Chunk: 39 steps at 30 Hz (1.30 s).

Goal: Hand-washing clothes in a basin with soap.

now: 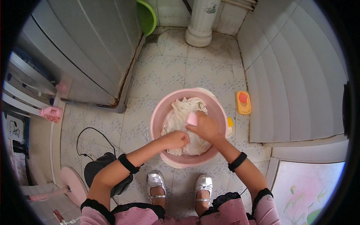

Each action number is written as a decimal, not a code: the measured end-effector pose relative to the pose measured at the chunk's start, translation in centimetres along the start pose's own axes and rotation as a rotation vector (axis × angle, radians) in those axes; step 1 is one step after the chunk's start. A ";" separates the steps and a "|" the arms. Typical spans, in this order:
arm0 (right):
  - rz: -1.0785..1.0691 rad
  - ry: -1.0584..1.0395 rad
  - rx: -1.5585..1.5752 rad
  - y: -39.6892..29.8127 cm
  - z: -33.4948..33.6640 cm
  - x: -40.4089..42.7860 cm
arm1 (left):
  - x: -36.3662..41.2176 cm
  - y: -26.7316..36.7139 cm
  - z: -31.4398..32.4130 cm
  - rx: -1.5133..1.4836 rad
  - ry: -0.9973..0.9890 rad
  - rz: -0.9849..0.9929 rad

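A pink plastic basin (156, 118) stands on the floor before me, holding a crumpled white cloth garment (184, 108). My right hand (206, 128) is over the right half of the cloth and grips a small pink bar (192, 119), which looks like soap. Closed in a fist, my left hand (178, 140) rests at the lower middle of the cloth and appears to pinch some of it. The fingertips of that hand are partly hidden.
An orange soap dish (243, 108) with a reddish block lies by the right wall. Something yellow (230, 123) shows beside the basin. A black bin-like container (97, 171) and a cable are near my left arm. A grey cabinet (92, 47) and a pedestal (199, 25) stand farther off.
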State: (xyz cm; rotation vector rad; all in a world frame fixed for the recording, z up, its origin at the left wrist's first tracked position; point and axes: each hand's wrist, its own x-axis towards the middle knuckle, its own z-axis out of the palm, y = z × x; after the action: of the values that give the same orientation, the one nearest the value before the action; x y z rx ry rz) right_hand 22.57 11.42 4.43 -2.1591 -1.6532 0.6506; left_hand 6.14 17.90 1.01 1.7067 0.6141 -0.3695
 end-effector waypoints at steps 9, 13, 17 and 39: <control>0.238 -0.001 -0.112 1.3 2.5 2.5 | 2.8 -5.1 -3.0 0.398 0.545 -0.188; 0.286 0.073 0.507 6.6 2.8 2.7 | 3.1 -2.3 -3.0 0.192 0.452 -0.218; 0.489 -0.078 1.084 4.2 0.5 2.2 | 2.4 -3.0 -3.6 0.039 0.301 -0.086; 0.392 -0.326 1.791 1.5 -6.1 2.5 | 1.0 1.9 -2.4 -1.040 0.466 0.194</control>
State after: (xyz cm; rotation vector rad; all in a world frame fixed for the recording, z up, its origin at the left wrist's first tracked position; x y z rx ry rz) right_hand 27.65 13.44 8.37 -0.9107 -0.1564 1.6958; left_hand 7.90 20.18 2.54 0.8105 0.7772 0.4553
